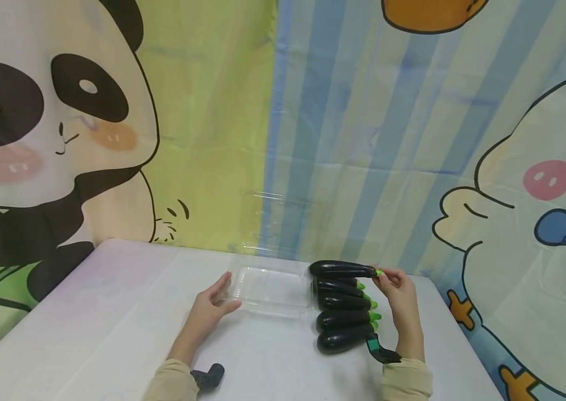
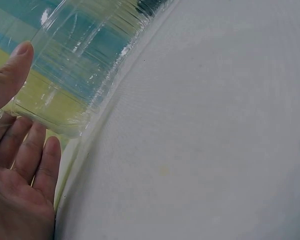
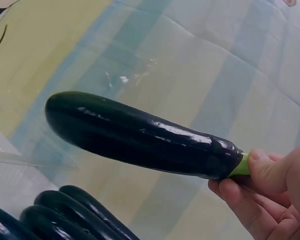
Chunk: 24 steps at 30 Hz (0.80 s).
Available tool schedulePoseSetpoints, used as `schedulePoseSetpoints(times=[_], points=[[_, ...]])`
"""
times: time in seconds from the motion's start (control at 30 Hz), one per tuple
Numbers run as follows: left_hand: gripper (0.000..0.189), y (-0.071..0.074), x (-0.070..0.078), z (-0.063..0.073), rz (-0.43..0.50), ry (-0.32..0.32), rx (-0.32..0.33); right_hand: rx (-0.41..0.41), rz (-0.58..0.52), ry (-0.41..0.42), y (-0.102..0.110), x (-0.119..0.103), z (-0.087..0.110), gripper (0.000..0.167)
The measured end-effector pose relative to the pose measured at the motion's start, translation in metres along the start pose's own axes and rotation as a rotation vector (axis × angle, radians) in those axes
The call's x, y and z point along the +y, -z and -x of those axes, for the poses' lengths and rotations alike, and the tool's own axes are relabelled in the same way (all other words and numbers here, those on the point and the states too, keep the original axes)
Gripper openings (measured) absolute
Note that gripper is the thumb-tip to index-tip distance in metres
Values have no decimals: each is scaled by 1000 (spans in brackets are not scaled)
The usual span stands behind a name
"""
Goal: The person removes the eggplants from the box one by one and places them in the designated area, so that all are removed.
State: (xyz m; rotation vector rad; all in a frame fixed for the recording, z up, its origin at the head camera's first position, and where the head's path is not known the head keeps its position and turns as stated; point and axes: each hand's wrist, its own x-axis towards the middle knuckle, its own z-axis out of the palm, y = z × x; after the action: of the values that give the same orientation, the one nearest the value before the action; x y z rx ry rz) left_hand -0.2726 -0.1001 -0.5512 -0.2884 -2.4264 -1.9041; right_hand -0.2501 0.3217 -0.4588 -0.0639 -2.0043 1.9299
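Observation:
My right hand (image 1: 397, 292) pinches the green stem of a dark, glossy eggplant (image 3: 140, 137) between thumb and fingertips. The eggplant is held up nearly level, its round end pointing left. Below it, several more eggplants (image 1: 342, 318) lie side by side in a column on the table, green stems to the right. My left hand (image 1: 211, 305) is at the left side of a clear plastic container (image 1: 273, 309), whose lid (image 1: 283, 223) stands raised at the back. In the left wrist view, the thumb and extended fingers lie around the container's corner, and the fingers look relaxed.
The white table (image 1: 127, 334) ends at a printed curtain with a panda (image 1: 52, 167) on the left and a white bird (image 1: 528, 278) on the right. Dark wrist mounts (image 1: 209, 376) show at both sleeves.

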Motion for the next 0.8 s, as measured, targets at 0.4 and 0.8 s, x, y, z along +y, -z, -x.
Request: schedulePoseSetpoints(times=[0.4, 0.8], points=[[85, 0, -1, 0, 0, 12, -16, 148, 84, -91, 21, 4, 0, 23], [85, 1, -3, -2, -8, 14, -13, 328, 117, 64, 24, 37, -13, 20]])
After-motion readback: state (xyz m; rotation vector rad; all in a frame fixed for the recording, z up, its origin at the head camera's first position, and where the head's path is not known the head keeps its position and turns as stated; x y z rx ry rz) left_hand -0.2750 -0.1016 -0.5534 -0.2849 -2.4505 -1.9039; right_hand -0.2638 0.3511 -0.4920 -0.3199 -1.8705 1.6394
